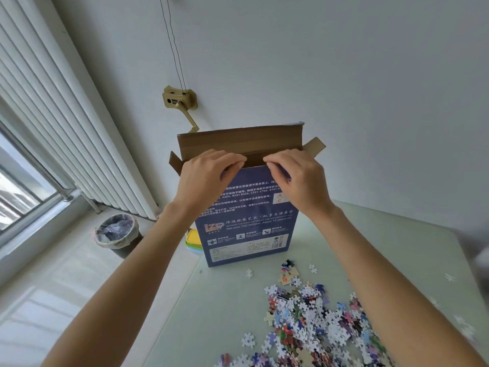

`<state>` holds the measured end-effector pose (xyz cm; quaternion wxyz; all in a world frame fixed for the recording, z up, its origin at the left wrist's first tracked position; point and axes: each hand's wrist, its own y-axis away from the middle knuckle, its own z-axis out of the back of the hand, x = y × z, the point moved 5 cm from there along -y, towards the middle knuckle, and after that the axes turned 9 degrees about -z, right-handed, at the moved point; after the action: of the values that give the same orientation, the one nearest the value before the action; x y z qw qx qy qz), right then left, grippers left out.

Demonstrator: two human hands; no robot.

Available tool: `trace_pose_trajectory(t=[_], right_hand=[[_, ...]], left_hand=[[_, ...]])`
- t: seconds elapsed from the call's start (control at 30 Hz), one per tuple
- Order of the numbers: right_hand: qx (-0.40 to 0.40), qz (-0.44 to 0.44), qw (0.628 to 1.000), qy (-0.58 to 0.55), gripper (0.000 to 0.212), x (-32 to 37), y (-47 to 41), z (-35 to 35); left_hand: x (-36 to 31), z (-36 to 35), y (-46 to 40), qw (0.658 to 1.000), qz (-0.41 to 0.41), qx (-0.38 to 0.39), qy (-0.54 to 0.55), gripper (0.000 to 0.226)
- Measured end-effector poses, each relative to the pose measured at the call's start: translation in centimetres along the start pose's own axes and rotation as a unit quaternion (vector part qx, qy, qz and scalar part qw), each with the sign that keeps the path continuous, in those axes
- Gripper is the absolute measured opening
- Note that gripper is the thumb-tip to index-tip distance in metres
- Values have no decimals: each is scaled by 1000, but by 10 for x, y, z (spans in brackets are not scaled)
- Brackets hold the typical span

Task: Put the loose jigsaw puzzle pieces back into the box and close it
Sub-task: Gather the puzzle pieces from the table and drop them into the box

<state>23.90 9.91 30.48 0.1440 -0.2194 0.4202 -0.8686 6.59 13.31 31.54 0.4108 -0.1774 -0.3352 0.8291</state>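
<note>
While the box (246, 221) stands upright at the table's (230, 300) twelve o'clock edge, both hands pinch its near top rim, left hand (209, 176) and right hand (296, 178) with fingers curled over it, likely to spread the mouth wide. Flaps stand open behind. Pieces (312, 321) lie heaped at five o'clock, with bare tabletop between them and the box for scooping

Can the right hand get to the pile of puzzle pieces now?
Probably yes. The right hand pinches the box top edge, but the puzzle pieces lie uncovered on the table below it.
</note>
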Motion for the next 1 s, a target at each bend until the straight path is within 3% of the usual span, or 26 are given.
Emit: trace_pose_trajectory(t=[0.13, 0.3, 0.43, 0.63, 0.77, 0.83, 1.0], right_hand=[[24, -72, 997, 4, 21, -2, 77, 23], [175, -182, 967, 25, 18, -12, 186, 31], [326, -307, 893, 46, 32, -26, 281, 40], [479, -413, 764, 126, 63, -33, 398, 55], [502, -508, 681, 163, 91, -33, 449, 65], [502, -504, 682, 173, 95, -27, 459, 61], [454, -427, 761, 177, 83, -6, 457, 46]], left_hand=[[-40, -4, 28, 998, -17, -38, 47, 25], [-89, -42, 86, 986, 58, 23, 152, 16], [-126, -85, 144, 952, 136, 158, 225, 20], [-173, -129, 235, 865, 225, 396, 211, 53], [-196, -146, 297, 810, 257, 505, 150, 84], [-207, -151, 318, 792, 284, 521, 144, 96], [-229, -164, 339, 800, 308, 497, 135, 110]])
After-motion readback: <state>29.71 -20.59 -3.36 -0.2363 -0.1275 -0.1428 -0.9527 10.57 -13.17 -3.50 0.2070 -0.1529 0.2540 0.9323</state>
